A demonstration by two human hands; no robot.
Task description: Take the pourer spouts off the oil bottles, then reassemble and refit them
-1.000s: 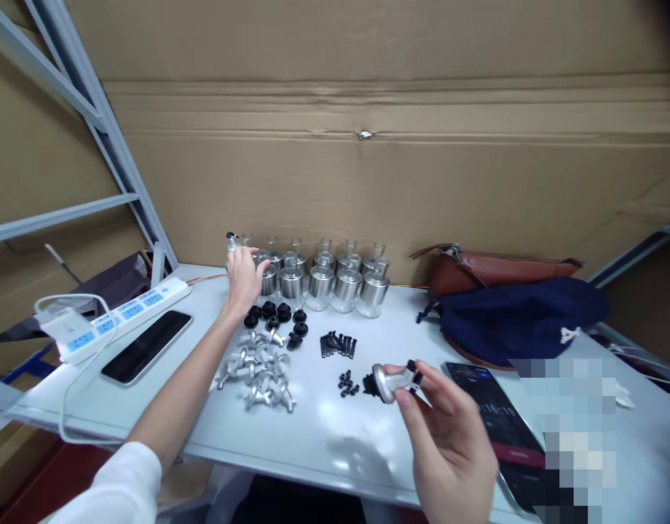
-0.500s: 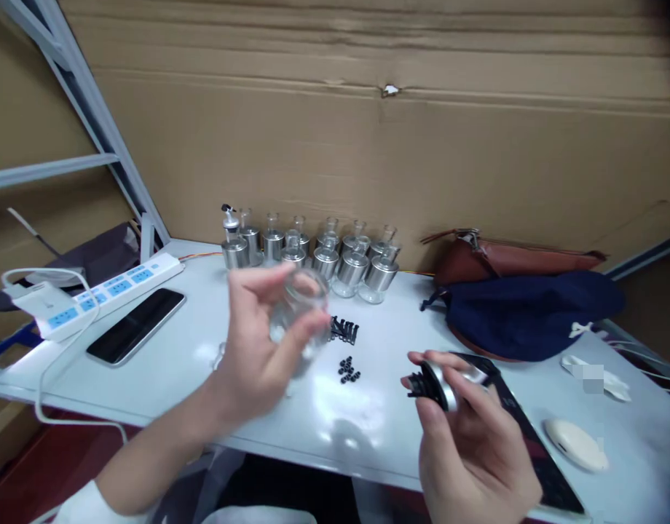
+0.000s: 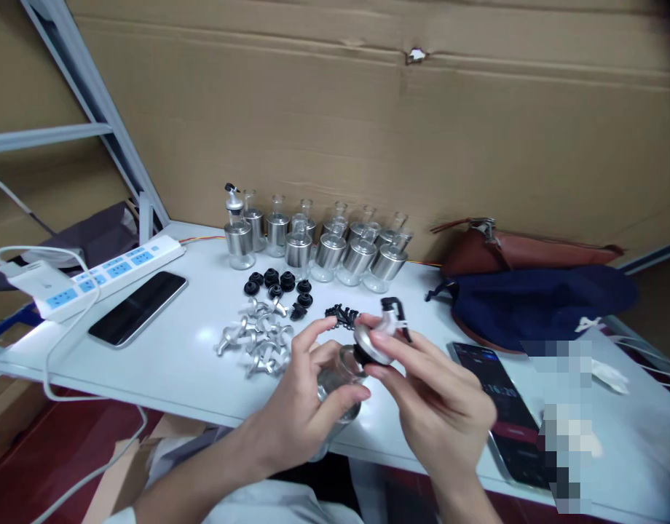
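Note:
My left hand (image 3: 307, 404) is wrapped round a glass bottle (image 3: 338, 382) near the table's front edge. In my right hand (image 3: 438, 389) is a silver pourer top (image 3: 376, 343) with a black spout, pinched between the fingers at the bottle's mouth. Whether the stopper is inside the neck is hard to tell. Beyond my left hand lie silver pourer pieces (image 3: 258, 338) and several black stoppers (image 3: 288, 282). A pile of small black caps (image 3: 341, 316) is just behind the bottle.
Several glass bottles with steel sleeves (image 3: 299, 251) stand at the back, one topped by a pourer (image 3: 234, 200). On the left are a power strip (image 3: 116, 273) and a phone (image 3: 138, 309). To the right are a dark blue bag (image 3: 542, 306) and another phone (image 3: 504, 415).
Both hands have come together, bringing the bottle and the pourer top into contact. The pourer top now points upward. The silver pieces and black stoppers have come into view.

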